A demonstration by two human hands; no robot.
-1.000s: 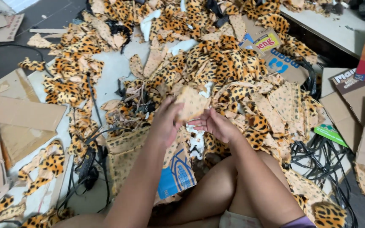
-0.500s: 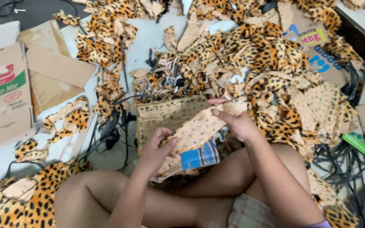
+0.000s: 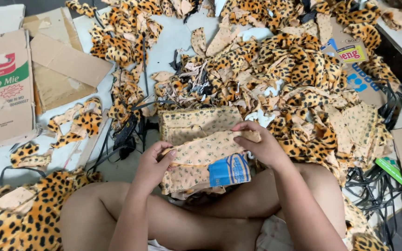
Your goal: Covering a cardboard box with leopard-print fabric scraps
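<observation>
Pale floor littered with leopard-print scraps, seen over crossed bare legs.

Nearest, the left hand (image 3: pixel 152 165) curls its fingers and thumb shut on the left end of a tan spotted fabric piece (image 3: pixel 208 148), while the right hand (image 3: pixel 261 146) pinches the same piece's right end between thumb and fingertips; the piece is stretched between them just above the lap. Under it lies a stack of similar tan pieces (image 3: pixel 196 123) with a blue printed cardboard bit (image 3: pixel 230 170) at its lower edge. Left of the stack run black cables (image 3: pixel 126 135). Farther off spreads a heap of leopard-print offcuts (image 3: pixel 298 65), and flattened cardboard boxes (image 3: pixel 5 88) lie at the far left.
</observation>
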